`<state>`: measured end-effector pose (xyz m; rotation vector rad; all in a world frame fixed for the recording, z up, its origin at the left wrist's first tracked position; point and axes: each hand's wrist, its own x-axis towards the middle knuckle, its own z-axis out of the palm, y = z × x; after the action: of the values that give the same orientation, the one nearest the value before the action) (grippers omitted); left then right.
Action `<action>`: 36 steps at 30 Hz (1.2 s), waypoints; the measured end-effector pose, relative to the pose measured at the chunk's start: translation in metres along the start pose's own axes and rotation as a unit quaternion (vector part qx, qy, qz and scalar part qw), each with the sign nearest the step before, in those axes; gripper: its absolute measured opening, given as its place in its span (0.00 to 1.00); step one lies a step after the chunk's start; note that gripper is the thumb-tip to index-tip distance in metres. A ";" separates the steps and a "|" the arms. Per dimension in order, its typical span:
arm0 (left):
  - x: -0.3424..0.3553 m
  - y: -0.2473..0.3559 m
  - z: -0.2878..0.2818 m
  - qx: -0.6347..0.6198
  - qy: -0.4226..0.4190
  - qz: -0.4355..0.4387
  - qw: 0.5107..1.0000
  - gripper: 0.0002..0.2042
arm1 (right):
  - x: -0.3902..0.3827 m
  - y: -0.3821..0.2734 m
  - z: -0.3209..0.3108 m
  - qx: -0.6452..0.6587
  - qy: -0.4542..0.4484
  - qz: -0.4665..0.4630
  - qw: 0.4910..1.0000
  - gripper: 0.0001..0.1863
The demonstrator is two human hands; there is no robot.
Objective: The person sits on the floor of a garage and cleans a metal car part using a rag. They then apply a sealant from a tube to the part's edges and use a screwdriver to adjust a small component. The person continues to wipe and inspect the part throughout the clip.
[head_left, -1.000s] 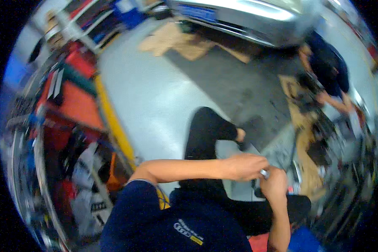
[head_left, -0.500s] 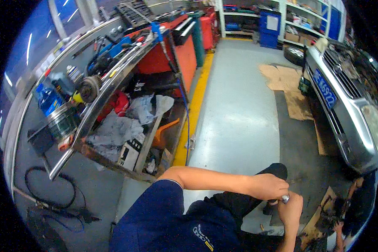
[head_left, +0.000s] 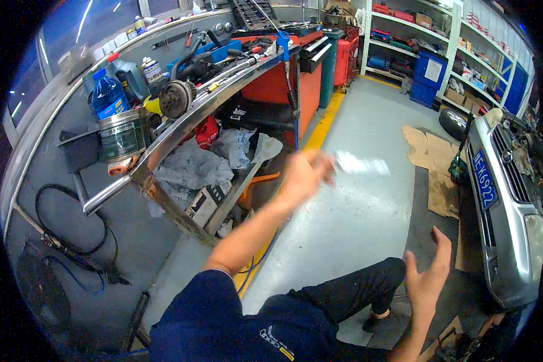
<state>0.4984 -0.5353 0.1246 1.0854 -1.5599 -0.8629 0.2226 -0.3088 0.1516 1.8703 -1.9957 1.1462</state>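
Note:
My left hand [head_left: 308,176] is raised in front of the workbench, above the floor beside the yellow line. It is smeared by motion, and its fingers look curled. A silvery-white thing [head_left: 362,163], too blurred to name, shows just beyond the fingertips and seems to be held by them. My right hand [head_left: 427,271] is near my bent knee, thumb and fingers apart, with nothing in it.
At left stands a metal workbench [head_left: 163,140] with tools, a blue-liquid bottle [head_left: 108,96] and a round tin [head_left: 123,136]; grey rags [head_left: 190,166] lie underneath. A silver car front [head_left: 513,241] is at right, near cardboard [head_left: 443,190]. A black hose [head_left: 72,187] loops at lower left.
My hands were together at a small silvery thing by my knee. Now they are apart: the left has swung up and left toward the bench, while the right has opened. The view has shifted.

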 end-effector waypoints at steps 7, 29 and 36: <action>0.120 0.058 -0.179 0.004 0.334 0.174 0.926 0.28 | -0.053 0.038 0.005 0.094 -0.021 0.128 0.987 0.30; -0.580 -0.092 0.464 0.194 -0.850 0.267 0.410 0.11 | -0.602 -0.014 -0.199 -0.067 0.453 0.722 0.519 0.15; -0.731 -0.177 0.519 0.173 -0.881 0.140 0.418 0.15 | -0.770 0.002 -0.061 0.076 0.531 0.783 0.313 0.15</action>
<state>0.0994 0.0960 -0.4010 -0.5547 -3.5748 -1.5496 0.3484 0.3261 -0.2708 -1.6173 -1.9253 1.7663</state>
